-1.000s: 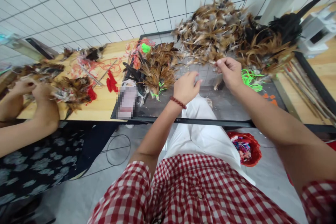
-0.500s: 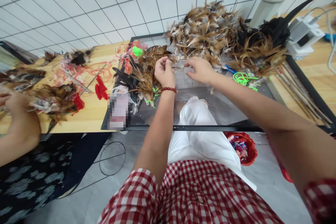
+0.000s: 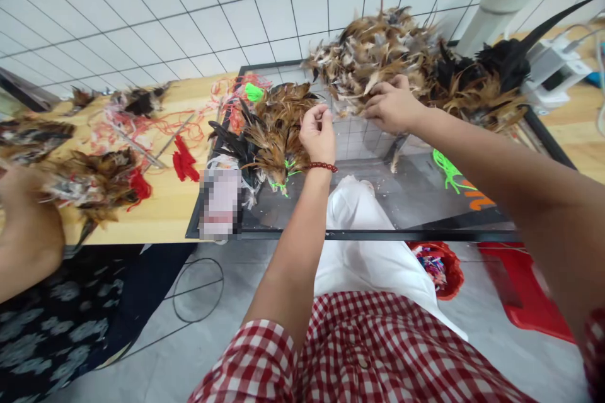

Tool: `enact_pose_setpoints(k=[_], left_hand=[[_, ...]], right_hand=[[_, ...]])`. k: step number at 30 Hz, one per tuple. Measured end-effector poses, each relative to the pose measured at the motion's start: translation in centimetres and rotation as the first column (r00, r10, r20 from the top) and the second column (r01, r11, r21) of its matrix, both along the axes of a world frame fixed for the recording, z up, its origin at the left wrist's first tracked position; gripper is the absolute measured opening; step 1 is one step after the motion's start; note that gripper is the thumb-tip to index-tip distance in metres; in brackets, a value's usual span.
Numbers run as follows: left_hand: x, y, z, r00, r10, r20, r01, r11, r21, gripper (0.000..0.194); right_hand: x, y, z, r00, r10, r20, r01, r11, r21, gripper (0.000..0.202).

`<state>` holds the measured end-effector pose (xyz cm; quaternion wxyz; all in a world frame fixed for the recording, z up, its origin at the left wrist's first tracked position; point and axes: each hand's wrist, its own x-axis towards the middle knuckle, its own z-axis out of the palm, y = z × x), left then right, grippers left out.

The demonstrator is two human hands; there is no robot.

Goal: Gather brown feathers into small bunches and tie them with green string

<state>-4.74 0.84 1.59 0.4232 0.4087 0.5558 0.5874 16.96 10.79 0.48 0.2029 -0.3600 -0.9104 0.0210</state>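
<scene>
My left hand [image 3: 319, 132], with a red bead bracelet at the wrist, is closed in a pinch beside a bundle of brown feathers [image 3: 278, 119]. Whatever it pinches is too small to make out. My right hand [image 3: 392, 104] lies with bent, spread fingers at the front edge of a large heap of loose brown and grey feathers [image 3: 373, 44]. Its fingertips are partly among the feathers. Bright green string [image 3: 284, 187] shows at the base of the left bundle.
Black feathers [image 3: 501, 66] and a white charger block [image 3: 555, 72] are at the right. Green strings [image 3: 447, 170] lie under my right forearm. Another person's hand [image 3: 21, 186] is by feathers at the left. A red basin [image 3: 447, 271] stands below.
My right hand has moved right and onto the edge of the feather heap. My left hand has shifted slightly right, still closed. The camera view has also shifted a little.
</scene>
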Motion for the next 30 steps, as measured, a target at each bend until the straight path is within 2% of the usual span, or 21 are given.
enact_pose_setpoints(k=[1, 5, 7, 10, 12, 15, 17, 18, 19, 21, 22, 24, 27, 30], left_hand=[[0.1, -0.1, 0.0, 0.999, -0.032, 0.007, 0.032, 0.999, -0.01, 0.024], [0.8, -0.6, 0.1, 0.997, -0.071, 0.023, 0.072, 0.997, -0.03, 0.021], [1.1, -1.0, 0.2, 0.995, -0.08, 0.057, 0.083, 0.995, -0.051, 0.021], [1.8, -1.5, 0.3, 0.995, -0.07, 0.073, 0.073, 0.996, -0.042, 0.016], [2.3, -1.6, 0.1, 0.998, -0.048, 0.045, 0.047, 0.999, 0.004, 0.012], [2.9, -1.4, -0.4, 0.999, -0.033, 0.007, 0.033, 0.998, 0.06, 0.014], [3.1, -1.1, -0.8, 0.999, -0.041, 0.015, 0.04, 0.998, 0.052, 0.015], [3.1, -0.9, -1.0, 0.998, -0.049, 0.031, 0.047, 0.998, 0.036, 0.015], [3.1, -0.8, -1.1, 0.997, -0.058, 0.054, 0.057, 0.998, 0.015, 0.014], [3.0, -0.6, -1.1, 0.99, -0.081, 0.117, 0.085, 0.996, -0.032, 0.011], [2.9, -0.6, -1.0, 0.984, -0.091, 0.153, 0.1, 0.994, -0.051, 0.01], [2.9, -0.8, -0.9, 0.971, -0.099, 0.218, 0.116, 0.991, -0.066, 0.01], [3.0, -1.0, -0.9, 0.959, -0.104, 0.264, 0.117, 0.993, -0.034, 0.003], [3.3, -1.0, -1.2, 0.959, -0.113, 0.26, 0.111, 0.994, 0.025, 0.009]], right_hand=[[0.5, -1.3, 0.6, 1.0, 0.019, 0.023, -0.019, 1.0, 0.011, 0.006], [2.0, -6.2, 2.5, 0.998, -0.034, -0.053, 0.039, 0.995, 0.095, 0.016], [3.0, -8.1, 2.9, 1.0, -0.001, -0.02, 0.002, 0.998, 0.062, 0.017], [4.3, -10.1, 2.4, 0.986, 0.125, 0.113, -0.118, 0.991, -0.069, 0.015], [4.6, -10.9, 1.6, 0.977, 0.149, 0.154, -0.125, 0.98, -0.155, 0.014], [4.0, -11.2, 0.3, 0.991, 0.073, 0.114, -0.048, 0.978, -0.204, 0.019], [2.7, -10.5, -0.3, 0.998, -0.054, -0.045, 0.044, 0.979, -0.2, 0.019], [1.9, -10.1, -0.5, 0.975, -0.128, -0.181, 0.088, 0.973, -0.215, 0.021], [0.9, -9.5, -0.7, 0.92, -0.195, -0.34, 0.108, 0.96, -0.26, 0.025], [-1.3, -8.4, -1.1, 0.715, -0.306, -0.628, 0.066, 0.925, -0.375, 0.042], [-2.5, -8.0, -1.2, 0.622, -0.335, -0.708, -0.01, 0.9, -0.436, 0.049], [-4.6, -7.4, -1.7, 0.514, -0.397, -0.76, -0.125, 0.842, -0.524, 0.053], [-6.4, -7.4, -2.8, 0.477, -0.436, -0.763, -0.126, 0.825, -0.551, 0.045], [-6.9, -8.0, -3.9, 0.527, -0.408, -0.745, -0.039, 0.865, -0.501, 0.038]])
